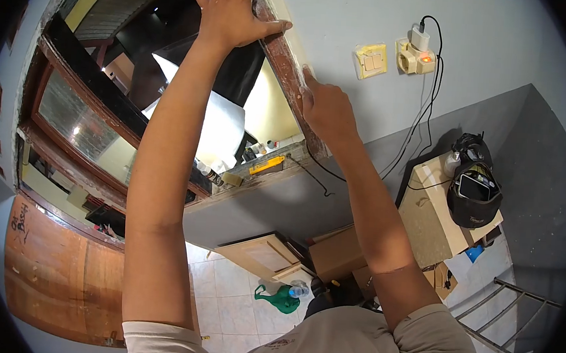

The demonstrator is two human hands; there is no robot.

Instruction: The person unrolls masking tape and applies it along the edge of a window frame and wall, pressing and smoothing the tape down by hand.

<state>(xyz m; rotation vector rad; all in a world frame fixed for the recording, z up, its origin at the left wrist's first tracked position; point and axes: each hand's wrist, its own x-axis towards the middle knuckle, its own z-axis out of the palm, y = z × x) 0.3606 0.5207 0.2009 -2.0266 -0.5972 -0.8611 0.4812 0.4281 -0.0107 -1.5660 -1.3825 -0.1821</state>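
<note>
My left hand is open, fingers spread, its thumb lying against the upper part of the worn brown wooden window frame. Lower on the same frame, my right hand is closed, with its fingertips pressed at the edge where wood meets the pale wall. Whatever those fingers hold, if anything, is hidden. Whitish smears mark the frame beside them. Below, on the sill, lie a yellow object, a small tan block and a bottle.
A light switch and a socket with a plugged-in charger are on the wall, cables hanging down. A black bag rests on a wooden cabinet. Boards, a green plastic bag and a metal rack stand lower.
</note>
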